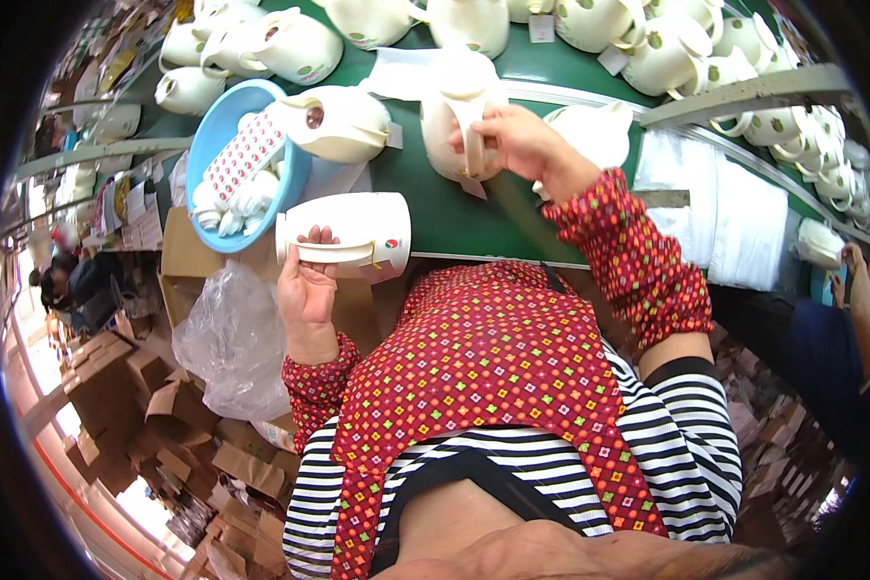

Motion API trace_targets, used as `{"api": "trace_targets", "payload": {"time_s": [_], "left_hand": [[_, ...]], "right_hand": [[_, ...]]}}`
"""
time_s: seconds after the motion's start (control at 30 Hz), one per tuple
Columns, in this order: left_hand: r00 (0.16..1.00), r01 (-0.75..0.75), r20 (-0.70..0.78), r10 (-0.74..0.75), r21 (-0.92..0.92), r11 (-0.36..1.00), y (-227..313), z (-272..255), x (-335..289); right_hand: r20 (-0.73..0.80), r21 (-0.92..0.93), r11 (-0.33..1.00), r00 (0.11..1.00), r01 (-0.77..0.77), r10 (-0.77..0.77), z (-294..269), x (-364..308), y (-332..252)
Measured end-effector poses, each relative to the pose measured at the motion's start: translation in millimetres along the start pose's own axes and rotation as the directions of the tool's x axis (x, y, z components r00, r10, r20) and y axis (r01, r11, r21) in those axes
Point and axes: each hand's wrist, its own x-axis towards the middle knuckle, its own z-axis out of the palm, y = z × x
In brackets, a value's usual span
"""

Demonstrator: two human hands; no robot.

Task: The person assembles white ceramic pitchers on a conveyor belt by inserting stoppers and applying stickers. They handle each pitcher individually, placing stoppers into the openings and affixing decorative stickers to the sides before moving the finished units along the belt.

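My left hand (pixel 309 290) is closed round the handle of a cream-white jug (pixel 358 215), fingertips showing past the handle. This jug is tipped on its side at the table's near edge, with a small coloured print and a tag on it. Farther off, my right hand (pixel 522 145) has its fingers round the handle of a second white jug (pixel 442 135), which is on the green table. Between the two, another cream jug (pixel 348 126) lies on its side, with a dark round spot at its end. A white lid or jug (pixel 594 130) is partly hidden behind my right wrist.
A blue basin (pixel 200 164) at the left holds small white parts and a red-dotted sheet. Many jugs (pixel 469 24) line the far side. Clear plastic bags (pixel 749 217) lie at the right, near another person's arm (pixel 862 309). Cardboard boxes (pixel 251 464) cover the left floor.
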Motion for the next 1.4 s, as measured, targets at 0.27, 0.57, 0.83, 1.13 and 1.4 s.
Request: {"api": "trace_targets", "payload": {"time_s": [0.27, 0.57, 0.83, 1.13, 1.4], "left_hand": [[0.962, 0.122, 0.212, -0.17, 0.222, 0.967, -20, 26, 31], [0.789, 0.32, 0.303, -0.534, 0.539, 0.779, -47, 40, 27], [0.563, 0.042, 0.273, -0.78, 0.933, 0.357, -21, 54, 47], [0.471, -0.332, 0.333, -0.817, 0.925, 0.185, 32, 131, 38], [0.575, -0.267, 0.431, -0.695, 0.902, 0.339, 63, 199, 0]], "right_hand": [[-0.025, -0.139, 0.964, 0.972, 0.227, -0.232, -32, 51, 16], [-0.468, -0.819, 0.551, 0.368, 0.162, -0.804, 32, -51, 143], [-0.468, -0.865, 0.445, 0.053, -0.232, -0.882, 32, -62, 144], [-0.733, -0.672, 0.724, -0.005, 0.157, -0.68, -7, -47, 143], [-0.741, -0.554, 0.789, 0.273, 0.266, -0.613, -22, -54, 144]]}}
